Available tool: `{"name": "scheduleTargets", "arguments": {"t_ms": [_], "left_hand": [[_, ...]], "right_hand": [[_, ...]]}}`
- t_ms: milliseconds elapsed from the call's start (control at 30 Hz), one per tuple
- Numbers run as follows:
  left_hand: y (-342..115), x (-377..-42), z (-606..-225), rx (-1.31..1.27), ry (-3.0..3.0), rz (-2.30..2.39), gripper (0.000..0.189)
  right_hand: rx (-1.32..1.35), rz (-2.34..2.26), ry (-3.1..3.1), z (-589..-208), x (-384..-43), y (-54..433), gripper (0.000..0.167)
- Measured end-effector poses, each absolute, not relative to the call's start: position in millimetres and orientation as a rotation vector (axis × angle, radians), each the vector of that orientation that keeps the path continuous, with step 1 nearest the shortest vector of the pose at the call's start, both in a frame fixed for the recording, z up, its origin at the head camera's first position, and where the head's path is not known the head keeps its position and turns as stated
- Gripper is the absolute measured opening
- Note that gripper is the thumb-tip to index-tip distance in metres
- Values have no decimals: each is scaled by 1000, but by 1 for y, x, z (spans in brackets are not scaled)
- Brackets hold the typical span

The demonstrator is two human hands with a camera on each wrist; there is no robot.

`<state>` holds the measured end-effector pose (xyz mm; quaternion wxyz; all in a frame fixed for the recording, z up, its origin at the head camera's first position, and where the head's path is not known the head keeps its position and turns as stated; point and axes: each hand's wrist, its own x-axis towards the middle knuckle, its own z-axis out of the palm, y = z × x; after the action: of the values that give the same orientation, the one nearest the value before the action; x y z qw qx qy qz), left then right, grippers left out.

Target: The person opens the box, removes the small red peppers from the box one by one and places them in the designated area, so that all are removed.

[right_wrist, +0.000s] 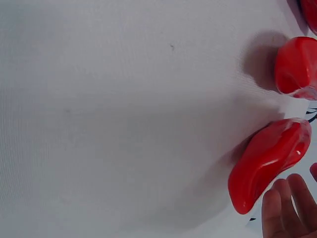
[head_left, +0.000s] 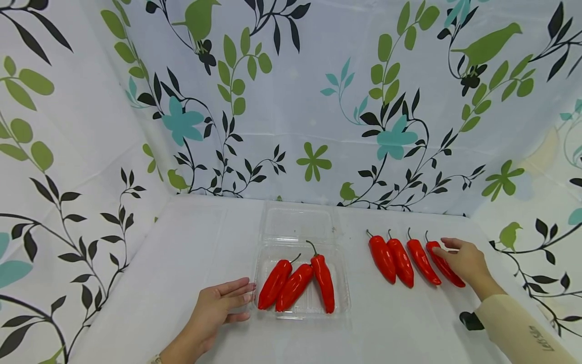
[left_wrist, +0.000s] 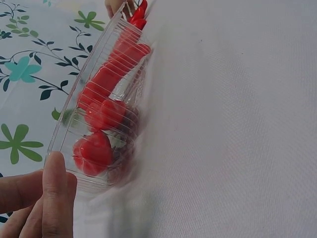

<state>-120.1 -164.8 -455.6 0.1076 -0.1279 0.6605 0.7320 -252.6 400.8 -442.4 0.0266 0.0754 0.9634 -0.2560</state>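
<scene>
An open clear plastic clamshell box (head_left: 342, 296) holds three red chili peppers, its lid (head_left: 297, 222) folded back. My left hand (head_left: 219, 308) is at the box's left side with fingers extended; in the left wrist view its fingertips (left_wrist: 55, 171) meet the box's rim. Several more red peppers lie in a row to the right, stems pointing away. Over the rightmost pepper (head_left: 449, 268) reaches my right hand (head_left: 467, 262), thumb toward its near side. The right wrist view shows loosely straight fingers (right_wrist: 290, 208) beside that pepper (right_wrist: 267, 161), not curled round it.
A white cloth covers the table (head_left: 182, 263). Patterned fabric (head_left: 291, 101) with leaves and birds hangs behind and at both sides. A small black object (head_left: 471, 321) lies by the right sleeve (head_left: 523, 323).
</scene>
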Motion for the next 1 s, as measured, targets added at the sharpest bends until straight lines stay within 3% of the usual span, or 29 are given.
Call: {"name": "scheduleTargets", "arguments": {"t_ms": [300, 567, 800, 1000], "left_hand": [[-164, -120, -454, -381, 1956, 2152, 48], [-164, -120, -454, -384, 1956, 2149, 48], [-164, -120, -454, -390, 1957, 2149, 49], [-163, -120, -453, -385, 1958, 2146, 49]], "right_hand": [[313, -946, 3148, -422, -250, 383, 75], [137, -1212, 3194, -382, -244, 327, 80], [-46, -1639, 2862, -355, -227, 272, 93], [-82, -1895, 2430, -348, -209, 226, 94]]}}
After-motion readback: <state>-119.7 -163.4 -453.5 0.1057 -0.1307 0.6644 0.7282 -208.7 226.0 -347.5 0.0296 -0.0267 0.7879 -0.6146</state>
